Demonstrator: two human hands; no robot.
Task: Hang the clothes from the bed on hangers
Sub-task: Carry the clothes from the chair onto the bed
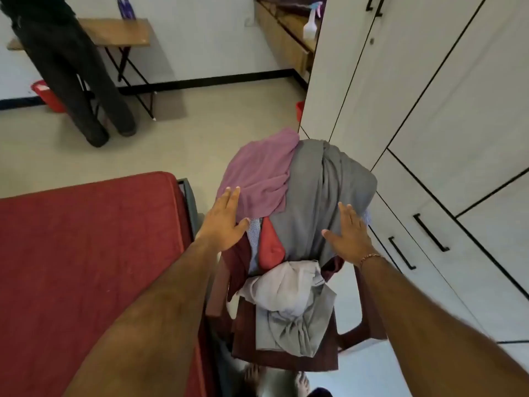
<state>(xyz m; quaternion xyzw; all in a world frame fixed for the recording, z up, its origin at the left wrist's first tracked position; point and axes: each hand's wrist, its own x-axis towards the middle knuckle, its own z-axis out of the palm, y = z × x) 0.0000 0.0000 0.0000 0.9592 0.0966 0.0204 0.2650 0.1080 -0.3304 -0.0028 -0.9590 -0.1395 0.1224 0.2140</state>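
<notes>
A heap of clothes lies over a dark red plastic chair (286,359) beside the bed (86,267). A mauve garment (260,173) and a grey garment (323,190) drape over the chair's back. A red piece (270,245) shows between them, and a white and grey bundle (292,305) fills the seat. My left hand (224,220) reaches out with straight fingers at the mauve garment's lower left edge. With fingers spread, my right hand (347,233) lies on the right side of the grey garment. No hanger is visible.
A white wardrobe (429,124) with black handles stands close on the right. Another person's dark-trousered legs (80,90) stand at the far left by a folding wooden table (117,31) and a red bucket (47,96). A spray bottle (310,24) sits on a far shelf.
</notes>
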